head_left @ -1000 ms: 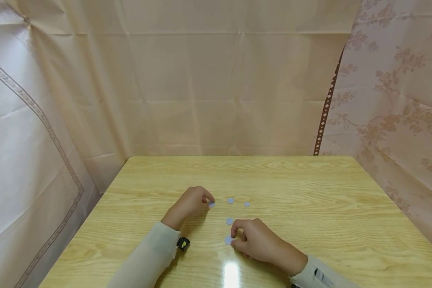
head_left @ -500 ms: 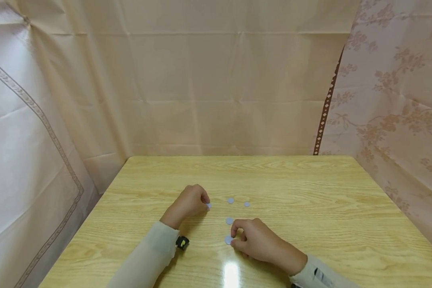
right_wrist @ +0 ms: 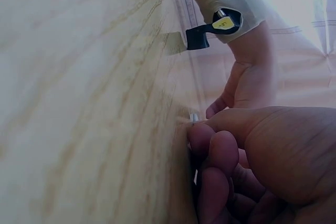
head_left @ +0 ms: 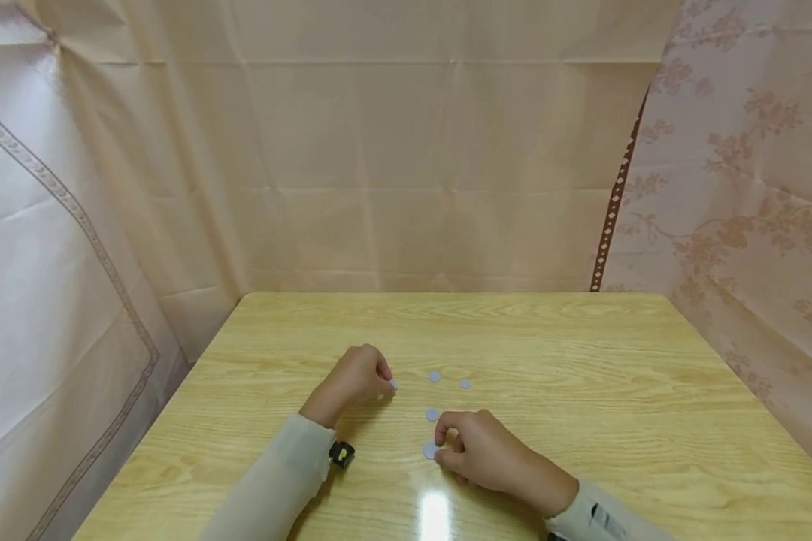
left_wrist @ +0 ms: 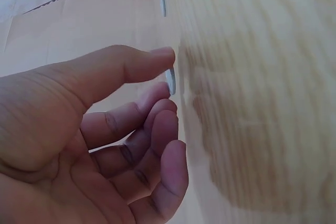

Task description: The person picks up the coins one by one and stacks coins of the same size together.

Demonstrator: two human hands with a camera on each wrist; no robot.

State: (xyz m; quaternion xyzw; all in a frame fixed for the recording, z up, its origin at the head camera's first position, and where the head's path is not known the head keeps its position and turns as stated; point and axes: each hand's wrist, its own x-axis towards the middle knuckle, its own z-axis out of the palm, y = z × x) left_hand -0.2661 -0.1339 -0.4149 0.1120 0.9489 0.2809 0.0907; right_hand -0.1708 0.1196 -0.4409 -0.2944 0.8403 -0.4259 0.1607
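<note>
My left hand (head_left: 359,376) pinches a small pale disc (left_wrist: 171,81) between thumb and index finger, its edge showing in the left wrist view, the hand low over the table. In the head view that disc peeks out past the fingertips. Nearer to me, my right hand (head_left: 487,453) has its curled index finger and thumb at the right edge of a larger pale disc (head_left: 429,450). Just beyond lies another disc (head_left: 432,414). Farther back sit two more, a middle disc (head_left: 435,376) and a smaller right disc (head_left: 465,383).
Everything lies on a wood-grain table (head_left: 582,361), with a bright light reflection at its near side. A beige curtain (head_left: 406,150) hangs behind its far edge. A black wrist device (head_left: 341,454) sits at the left cuff.
The left index finger has curled in and the left hand has shifted slightly left, its disc now pinched and tilted. The right hand and the other discs stay put.
</note>
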